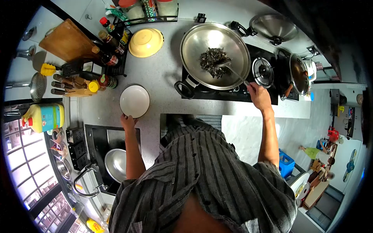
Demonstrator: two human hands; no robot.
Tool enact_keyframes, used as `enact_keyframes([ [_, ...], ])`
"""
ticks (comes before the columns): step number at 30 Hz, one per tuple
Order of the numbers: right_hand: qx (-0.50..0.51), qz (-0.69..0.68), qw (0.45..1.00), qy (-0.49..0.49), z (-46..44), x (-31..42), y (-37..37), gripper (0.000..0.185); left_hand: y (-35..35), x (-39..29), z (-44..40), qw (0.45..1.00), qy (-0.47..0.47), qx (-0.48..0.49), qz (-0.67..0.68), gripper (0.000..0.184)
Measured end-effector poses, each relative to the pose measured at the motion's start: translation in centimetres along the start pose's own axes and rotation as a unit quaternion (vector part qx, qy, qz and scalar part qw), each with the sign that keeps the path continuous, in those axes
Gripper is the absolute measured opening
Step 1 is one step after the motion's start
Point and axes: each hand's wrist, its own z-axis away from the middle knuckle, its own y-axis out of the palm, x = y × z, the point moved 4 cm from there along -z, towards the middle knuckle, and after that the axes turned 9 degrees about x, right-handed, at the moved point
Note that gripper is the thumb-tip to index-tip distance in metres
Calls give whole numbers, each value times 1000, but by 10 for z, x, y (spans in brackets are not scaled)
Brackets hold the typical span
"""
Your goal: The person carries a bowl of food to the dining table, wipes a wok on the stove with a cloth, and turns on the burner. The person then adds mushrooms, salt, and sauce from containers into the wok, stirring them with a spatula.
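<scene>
On the stove sits a wide steel wok (190,46) with a heap of dark, chopped food (213,62) in its middle. My right hand (259,95) is closed around the handle of a metal spatula (236,73), whose head rests in the dark food. At the left, my left hand (128,121) grips the near rim of a white plate (134,101) with a dark edge. Nothing lies on the plate, which is over the grey counter (167,77).
A yellow bowl (146,42) stands behind the plate, beside bottles and a knife block (74,87). The sink (91,136) holds a steel bowl (115,165). A lidded pan (298,73) is at the right. Another person (312,152) is far right.
</scene>
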Motion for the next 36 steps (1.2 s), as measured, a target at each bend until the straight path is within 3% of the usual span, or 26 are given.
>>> enact_keyframes([
  [6, -42, 14, 998, -34, -17, 21, 16, 28, 4, -6, -3, 999, -37, 19, 15, 54],
  [8, 1, 16, 1000, 14, -10, 22, 8, 28, 9, -3, -1, 999, -26, 0, 48, 56],
  [9, -12, 15, 1000, -16, -6, 23, 1, 29, 8, -2, 1, 998, -21, -17, 64, 58],
  [10, -4, -6, 1000, 4, 1, 45, -14, 28, 6, -2, 4, 999, -23, 6, 35, 60],
  [14, -74, -21, 995, -61, 24, 118, -32, 29, 11, -6, 7, 999, -31, -17, 34, 52],
  [16, -25, -109, 990, -91, 27, 145, -11, 29, 9, -10, 5, 999, -38, -22, 20, 51],
  [18, -23, -99, 971, -216, 31, 184, 20, 30, 10, -8, 2, 999, -24, -18, 43, 51],
  [19, 74, -111, 973, -188, 35, 208, 35, 31, 13, -23, 12, 997, -20, -51, 57, 49],
  [21, 175, -110, 958, -200, 38, 251, 74, 30, 13, -22, 8, 996, -23, -49, 67, 49],
  [23, 182, -84, 940, -278, 32, 262, 143, 29, 6, -19, 6, 996, -28, -49, 71, 48],
  [27, 202, -31, 935, -291, 18, 274, 224, 29, -1, -27, 3, 996, -21, -53, 74, 48],
  [32, 187, -60, 929, -314, -5, 264, 248, 31, -10, -26, -1, 995, -27, -49, 86, 48],
  [36, 173, 26, 952, -252, -24, 263, 269, 31, -18, 10, -28, 996, 17, -62, 65, 48],
])
